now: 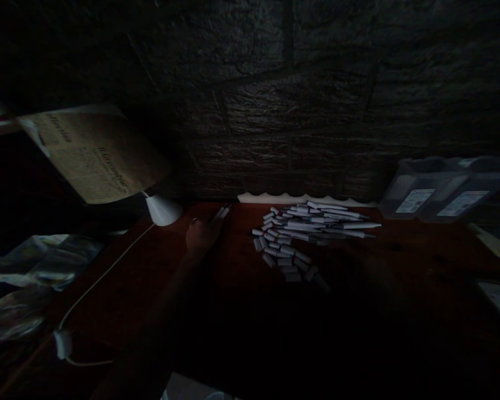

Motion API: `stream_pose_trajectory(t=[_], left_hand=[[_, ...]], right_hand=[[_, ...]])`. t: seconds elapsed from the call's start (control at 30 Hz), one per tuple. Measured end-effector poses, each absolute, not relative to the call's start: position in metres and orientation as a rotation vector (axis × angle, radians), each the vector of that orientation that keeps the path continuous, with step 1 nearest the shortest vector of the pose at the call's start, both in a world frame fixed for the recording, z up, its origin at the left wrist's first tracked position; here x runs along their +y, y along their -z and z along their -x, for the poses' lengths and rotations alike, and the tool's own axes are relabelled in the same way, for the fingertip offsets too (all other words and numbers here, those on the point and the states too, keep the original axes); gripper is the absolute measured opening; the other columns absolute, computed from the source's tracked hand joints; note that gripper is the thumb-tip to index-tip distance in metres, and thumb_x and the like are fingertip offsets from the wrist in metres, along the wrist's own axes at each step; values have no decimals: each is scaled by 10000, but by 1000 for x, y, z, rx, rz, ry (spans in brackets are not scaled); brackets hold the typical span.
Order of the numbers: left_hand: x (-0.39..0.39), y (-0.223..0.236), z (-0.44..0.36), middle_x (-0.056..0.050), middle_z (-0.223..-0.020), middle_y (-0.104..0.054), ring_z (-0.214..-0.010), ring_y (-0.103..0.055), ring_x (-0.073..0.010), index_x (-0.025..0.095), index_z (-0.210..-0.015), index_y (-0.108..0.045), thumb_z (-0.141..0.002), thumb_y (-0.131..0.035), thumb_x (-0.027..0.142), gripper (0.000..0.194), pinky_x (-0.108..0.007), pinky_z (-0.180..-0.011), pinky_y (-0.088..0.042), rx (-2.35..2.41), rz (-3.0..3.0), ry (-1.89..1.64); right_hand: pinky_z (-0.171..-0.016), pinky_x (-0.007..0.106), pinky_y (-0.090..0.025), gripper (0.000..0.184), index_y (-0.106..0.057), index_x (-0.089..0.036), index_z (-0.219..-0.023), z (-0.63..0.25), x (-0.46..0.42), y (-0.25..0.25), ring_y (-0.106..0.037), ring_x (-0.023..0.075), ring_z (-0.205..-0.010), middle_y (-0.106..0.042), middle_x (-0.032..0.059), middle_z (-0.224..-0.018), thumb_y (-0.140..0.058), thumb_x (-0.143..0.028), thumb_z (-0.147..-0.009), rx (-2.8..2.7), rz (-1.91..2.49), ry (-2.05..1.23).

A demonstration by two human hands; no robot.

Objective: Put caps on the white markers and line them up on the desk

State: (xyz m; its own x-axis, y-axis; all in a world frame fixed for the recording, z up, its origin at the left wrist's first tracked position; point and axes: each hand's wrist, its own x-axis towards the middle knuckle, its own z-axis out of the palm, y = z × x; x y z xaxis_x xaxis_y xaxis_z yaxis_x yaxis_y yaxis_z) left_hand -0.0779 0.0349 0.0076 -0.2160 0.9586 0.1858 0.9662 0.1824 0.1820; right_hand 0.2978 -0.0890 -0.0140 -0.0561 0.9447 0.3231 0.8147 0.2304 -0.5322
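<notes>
In the dim light my left hand (200, 238) is closed around a couple of slim white markers (221, 213), whose ends stick out past the fingers. It rests on the brown table, to the left of a pile of white markers (316, 222). Short white caps (289, 269) with some coloured bands lie loose along the pile's left and near side. My right hand (364, 258) is only a faint dark shape at the near right of the pile. Its fingers are lost in shadow, and whether it holds anything cannot be made out.
A lamp with a printed paper shade (95, 153) and white base (162, 211) stands at the left, its cord (108, 269) running forward. Clear plastic containers (445, 189) stand at the back right. Plastic bags (45, 258) lie far left. A stone wall (266, 111) rises behind.
</notes>
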Motion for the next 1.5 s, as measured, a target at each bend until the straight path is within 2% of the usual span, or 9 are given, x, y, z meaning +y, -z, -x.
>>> stream_pose_trajectory(t=[0.17,0.43,0.57,0.83,1.0,1.13,1.2,1.33,1.5], left_hand=[[33,-9,74,-146,-1139,-713,-1025,-679,-315,217,-1204,-702,-937,-472,481,440,-377,-829,-529,-2411,1923,370],[34,-9,69,-183,-1149,-691,-1084,-649,-349,168,-1230,-672,-933,-465,484,480,-448,-909,-510,-2342,1893,301],[32,-11,66,-174,-1168,-684,-1104,-641,-338,192,-1255,-652,-943,-462,463,455,-444,-915,-505,-2333,1916,326],[33,-4,62,-142,-1267,-643,-1169,-582,-307,204,-1285,-615,-940,-510,398,409,-441,-975,-484,-2243,1990,571],[21,-4,43,-121,-1267,-655,-1215,-569,-258,169,-1243,-629,-948,-535,327,348,-404,-1074,-443,-1902,2218,965],[-1,-7,14,-70,-1038,-746,-977,-690,-187,195,-1149,-677,-967,-537,321,262,-319,-918,-544,-1551,2568,1263],[-13,-7,-2,-48,-943,-763,-865,-711,-163,205,-1037,-716,-963,-557,315,207,-283,-814,-569,-1325,2745,1320],[-28,-6,-20,-49,-940,-776,-839,-725,-159,210,-1018,-736,-940,-605,303,179,-268,-777,-580,-1099,2858,1416],[-31,-8,-24,-38,-906,-780,-782,-729,-155,217,-1038,-738,-929,-626,285,171,-256,-718,-590,-1196,2830,1531]], right_hand=[[-903,413,-556,331,-672,-228,-1203,-306,-84,20,-649,271,-1099,-664,114,-1240,-509,-346,-941,-1817,1636,-116],[-998,478,-490,322,-712,-193,-1148,-287,-67,16,-592,306,-1138,-676,124,-1208,-595,-387,-919,-1945,1570,88],[-972,467,-494,317,-722,-179,-1134,-279,-62,17,-595,301,-1101,-704,118,-1148,-613,-382,-916,-2031,1496,120],[-931,461,-491,221,-756,-219,-1016,-271,-47,9,-631,275,-1027,-744,89,-1067,-568,-292,-927,-2182,1417,167],[-925,471,-521,313,-751,-237,-1067,-286,-55,14,-644,285,-1068,-736,89,-1102,-477,-351,-967,-2058,1382,125],[-818,439,-586,370,-760,-228,-1004,-292,-66,9,-700,287,-976,-735,111,-1089,-522,-503,-934,-1808,1453,16],[-748,404,-604,384,-759,-227,-974,-285,-70,6,-718,274,-924,-738,112,-1068,-536,-535,-923,-1711,1450,-69],[-768,365,-603,313,-766,-262,-997,-262,-75,3,-716,241,-929,-739,81,-1033,-551,-483,-938,-1691,1329,-158],[-747,359,-606,234,-772,-282,-1018,-249,-80,0,-711,220,-862,-737,62,-984,-616,-425,-918,-1641,1263,-153]])
